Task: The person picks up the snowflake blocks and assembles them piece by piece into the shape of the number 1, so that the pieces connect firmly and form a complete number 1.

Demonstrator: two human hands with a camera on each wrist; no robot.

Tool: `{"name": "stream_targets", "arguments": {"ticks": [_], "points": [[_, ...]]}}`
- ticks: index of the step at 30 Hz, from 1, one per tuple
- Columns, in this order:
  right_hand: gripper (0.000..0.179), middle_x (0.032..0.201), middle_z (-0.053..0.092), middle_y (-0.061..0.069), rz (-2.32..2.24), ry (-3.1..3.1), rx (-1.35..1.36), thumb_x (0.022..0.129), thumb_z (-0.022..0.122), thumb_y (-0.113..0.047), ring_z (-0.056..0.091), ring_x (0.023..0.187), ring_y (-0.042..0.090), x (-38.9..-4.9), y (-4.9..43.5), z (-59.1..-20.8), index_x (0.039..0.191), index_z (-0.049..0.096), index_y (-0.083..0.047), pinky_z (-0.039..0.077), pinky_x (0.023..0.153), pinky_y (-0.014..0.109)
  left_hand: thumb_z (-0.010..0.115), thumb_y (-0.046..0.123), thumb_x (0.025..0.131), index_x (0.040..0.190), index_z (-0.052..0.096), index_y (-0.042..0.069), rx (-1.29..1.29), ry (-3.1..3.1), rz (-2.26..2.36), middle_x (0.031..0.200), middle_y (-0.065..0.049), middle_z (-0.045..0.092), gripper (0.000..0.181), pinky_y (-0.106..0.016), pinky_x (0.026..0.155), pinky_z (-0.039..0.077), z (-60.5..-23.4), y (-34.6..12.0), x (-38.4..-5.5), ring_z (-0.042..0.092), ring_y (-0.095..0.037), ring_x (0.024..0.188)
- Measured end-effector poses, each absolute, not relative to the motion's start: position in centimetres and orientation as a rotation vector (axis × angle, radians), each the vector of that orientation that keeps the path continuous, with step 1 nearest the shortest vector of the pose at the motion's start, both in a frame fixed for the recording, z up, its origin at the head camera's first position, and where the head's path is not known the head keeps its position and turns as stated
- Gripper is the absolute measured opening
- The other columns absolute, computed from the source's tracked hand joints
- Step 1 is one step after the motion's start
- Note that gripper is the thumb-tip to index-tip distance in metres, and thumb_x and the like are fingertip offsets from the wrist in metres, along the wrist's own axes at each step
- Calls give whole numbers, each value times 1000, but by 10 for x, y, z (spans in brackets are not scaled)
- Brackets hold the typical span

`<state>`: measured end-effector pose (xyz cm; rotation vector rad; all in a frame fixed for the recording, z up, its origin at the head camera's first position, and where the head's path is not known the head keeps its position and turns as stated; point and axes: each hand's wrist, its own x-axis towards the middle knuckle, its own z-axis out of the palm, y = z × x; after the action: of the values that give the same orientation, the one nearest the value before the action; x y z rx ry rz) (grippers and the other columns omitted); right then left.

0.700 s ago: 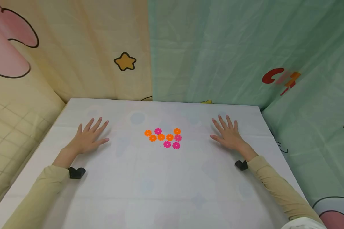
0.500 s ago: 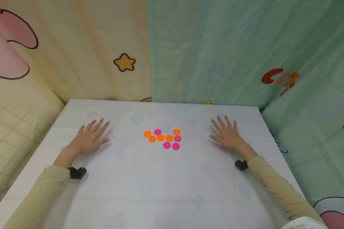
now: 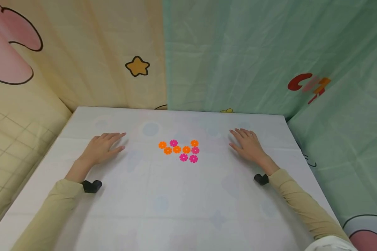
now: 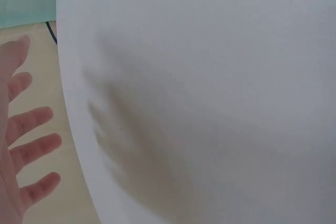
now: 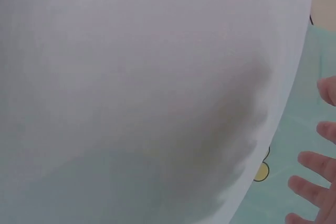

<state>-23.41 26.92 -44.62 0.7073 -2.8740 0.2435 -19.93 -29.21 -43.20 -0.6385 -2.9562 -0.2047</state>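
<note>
Several small flat flower-shaped pieces lie in a loose cluster mid-table, some orange, like the orange flower piece (image 3: 177, 149), and some pink, like the pink flower piece (image 3: 193, 159). To the left of them my left hand (image 3: 102, 148) hovers over the table, fingers extended, holding nothing. My right hand (image 3: 247, 145) is on the other side, likewise without anything in it, its fingers pointing inward. In the left wrist view the left fingers (image 4: 34, 148) are spread and slightly bent, with their shadow on the cloth. The right fingers (image 5: 315, 163) show at that view's edge.
A white cloth with faint pale prints covers the table (image 3: 176, 209). A cream curtain (image 3: 113, 35) and a green curtain (image 3: 254, 52) hang right behind its far edge. Black wrist mounts, left (image 3: 92, 186) and right (image 3: 261, 179), stick out inward from the cuffs.
Both hands have drawn their spread fingers closer together and tipped them inward. My left hand has shifted a little to the right. The flower pieces lie as before.
</note>
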Motion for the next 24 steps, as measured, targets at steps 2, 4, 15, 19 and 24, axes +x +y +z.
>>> {"name": "stream_targets", "arguments": {"ticks": [2, 4, 15, 19, 24], "points": [[51, 134, 54, 20, 273, -2811, 717, 93, 62, -30, 46, 125, 40, -234, 266, -446, 137, 50, -7, 33, 102, 60, 59, 36, 94, 136, 53, 13, -647, -2910, -229, 130, -18, 59, 49, -58, 86, 44, -434, -289, -201, 54, -40, 116], [47, 127, 59, 19, 304, -2757, 720, 91, 64, -26, 50, 119, 39, -233, 263, -447, 132, 54, -6, 37, 98, 59, 63, 32, 91, 130, 58, 13, -655, -2855, -255, 123, -17, 64, 43, -55, 81, 47, -436, -285, -202, 58, -39, 110], [39, 115, 67, 15, 424, -2696, 662, 86, 70, -19, 57, 108, 36, -230, 240, -445, 123, 62, -9, 45, 86, 53, 69, 22, 86, 111, 70, 13, -614, -2701, -368, 105, -14, 72, 27, -47, 66, 51, -439, -253, -205, 65, -36, 93], [38, 113, 68, 14, 497, -2674, 652, 85, 71, -17, 58, 103, 35, -228, 232, -444, 121, 63, -8, 46, 83, 50, 69, 19, 86, 107, 72, 12, -594, -2700, -410, 103, -13, 73, 22, -46, 67, 52, -440, -242, -206, 66, -35, 92], [38, 108, 69, 13, 584, -2657, 651, 83, 74, -15, 58, 97, 34, -226, 223, -443, 119, 64, -6, 46, 80, 47, 70, 18, 85, 105, 73, 11, -568, -2724, -447, 103, -13, 73, 21, -46, 71, 53, -442, -229, -207, 66, -35, 94]]}}
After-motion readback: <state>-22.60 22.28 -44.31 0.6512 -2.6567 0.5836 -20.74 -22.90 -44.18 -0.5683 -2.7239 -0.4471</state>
